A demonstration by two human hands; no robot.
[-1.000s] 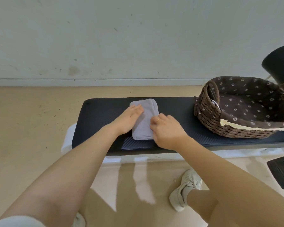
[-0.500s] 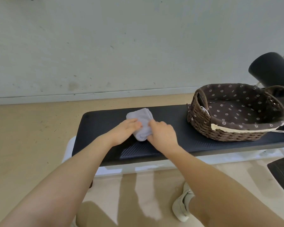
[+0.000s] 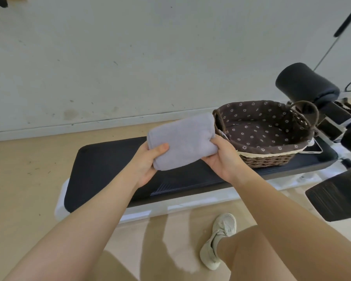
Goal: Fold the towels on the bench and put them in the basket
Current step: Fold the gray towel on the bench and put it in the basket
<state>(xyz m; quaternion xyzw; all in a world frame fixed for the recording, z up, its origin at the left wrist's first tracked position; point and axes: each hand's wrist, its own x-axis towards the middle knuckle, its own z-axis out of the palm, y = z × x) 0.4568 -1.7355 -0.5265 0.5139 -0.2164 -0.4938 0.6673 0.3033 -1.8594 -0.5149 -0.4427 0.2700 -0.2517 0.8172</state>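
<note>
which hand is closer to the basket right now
Right. The right hand grips the folded towel's end right beside the basket, at its near-left rim. The left hand grips the towel's other end, farther left over the bench.

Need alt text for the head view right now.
Both hands, left hand and right hand, hold a folded grey towel above a black bench. An empty-looking lined wicker basket sits on the bench to the right.

Home gym corner, padded black workout bench (image 3: 114, 171), foam roller pad (image 3: 306, 84), scuffed white wall (image 3: 130, 57)
</note>
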